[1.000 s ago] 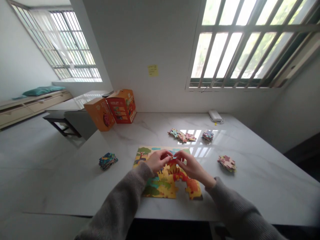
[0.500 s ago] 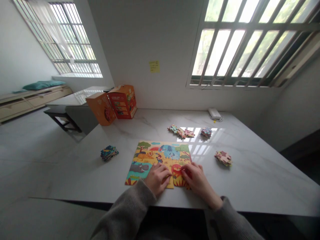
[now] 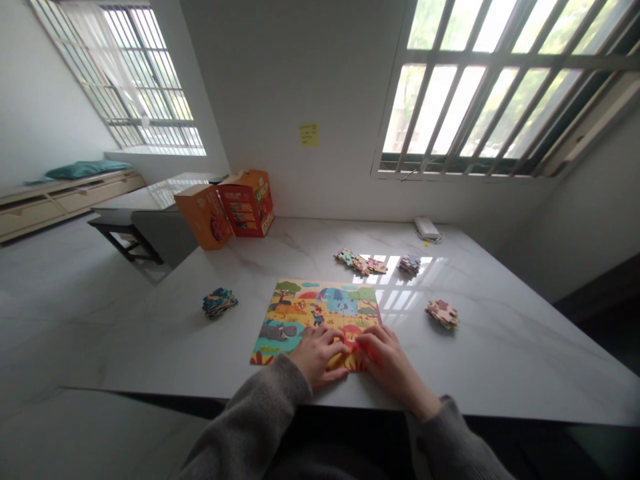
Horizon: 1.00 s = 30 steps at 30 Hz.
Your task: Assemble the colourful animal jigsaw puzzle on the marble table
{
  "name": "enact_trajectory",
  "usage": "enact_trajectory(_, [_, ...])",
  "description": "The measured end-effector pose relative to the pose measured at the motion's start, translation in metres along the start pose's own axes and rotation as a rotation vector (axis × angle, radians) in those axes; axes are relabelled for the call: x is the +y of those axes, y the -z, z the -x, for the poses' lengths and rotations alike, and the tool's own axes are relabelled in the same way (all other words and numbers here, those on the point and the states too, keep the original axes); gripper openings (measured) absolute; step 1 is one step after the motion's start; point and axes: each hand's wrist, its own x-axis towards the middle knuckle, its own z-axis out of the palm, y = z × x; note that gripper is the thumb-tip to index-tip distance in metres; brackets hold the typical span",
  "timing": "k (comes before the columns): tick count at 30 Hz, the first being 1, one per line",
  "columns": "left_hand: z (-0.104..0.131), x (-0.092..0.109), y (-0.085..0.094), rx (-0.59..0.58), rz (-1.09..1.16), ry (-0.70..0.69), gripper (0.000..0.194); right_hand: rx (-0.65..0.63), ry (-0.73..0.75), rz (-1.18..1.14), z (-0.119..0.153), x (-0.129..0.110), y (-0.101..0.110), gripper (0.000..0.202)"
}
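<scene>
An animal jigsaw puzzle [image 3: 283, 308] lies flat on the table, with a hippo, elephants and trees on it. Over its lower middle rests my left hand [image 3: 320, 355], fingers apart and thumb stretched along the near edge. My right hand [image 3: 389, 360] has its fingers bent on the lion puzzle piece [image 3: 353, 333] at the lower right corner. That piece sits against the rest of the picture, and my fingers cover part of it. Both hands hide the middle and right of the bottom row.
Loose puzzle pieces [image 3: 361, 262] lie behind the puzzle. Piece stacks stand at left [image 3: 220, 303], back right [image 3: 410, 265] and right [image 3: 443, 313]. Two orange boxes [image 3: 247, 203] are at the back left, a white device [image 3: 427, 229] at the back right.
The lion piece has moved left and slightly away from me, and the gap beside it has closed. My right hand moved with it. My left thumb has stretched out to the right.
</scene>
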Motion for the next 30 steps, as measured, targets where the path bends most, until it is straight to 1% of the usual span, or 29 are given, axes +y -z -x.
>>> enact_trajectory(3, [0.0,0.0,0.0,-0.005,0.009,-0.03,0.029,-0.082,0.042,0.044,0.003,-0.006,0.002,0.022])
enact_trajectory(5, [0.0,-0.001,0.0,-0.004,0.011,-0.04,0.028,-0.106,0.042,0.057,0.005,-0.007,0.003,0.029])
enact_trajectory(7, [0.0,-0.001,0.0,-0.004,0.01,-0.046,0.025,-0.116,0.039,0.062,0.006,-0.007,0.004,0.03])
enact_trajectory(10, [0.0,-0.001,0.0,-0.014,0.006,-0.053,0.02,-0.132,0.035,0.073,0.005,-0.006,0.005,0.028])
enact_trajectory(13, [0.0,-0.001,0.0,-0.018,-0.001,-0.056,0.019,-0.152,0.042,0.083,0.004,-0.008,0.008,0.026])
enact_trajectory(17, [0.0,-0.001,0.0,-0.014,-0.009,-0.057,0.018,-0.144,0.06,0.086,0.004,-0.013,0.014,0.017])
enact_trajectory(24, [0.0,0.001,-0.001,-0.012,-0.042,-0.075,0.024,-0.14,0.081,0.107,0.009,-0.007,0.01,0.015])
enact_trajectory(27, [0.002,0.004,0.001,0.006,-0.052,-0.065,0.029,-0.132,0.084,0.102,0.014,-0.003,0.01,0.024])
enact_trajectory(30, [0.014,-0.001,0.008,0.06,-0.102,-0.002,0.045,-0.116,0.079,0.15,0.019,0.004,0.015,0.044])
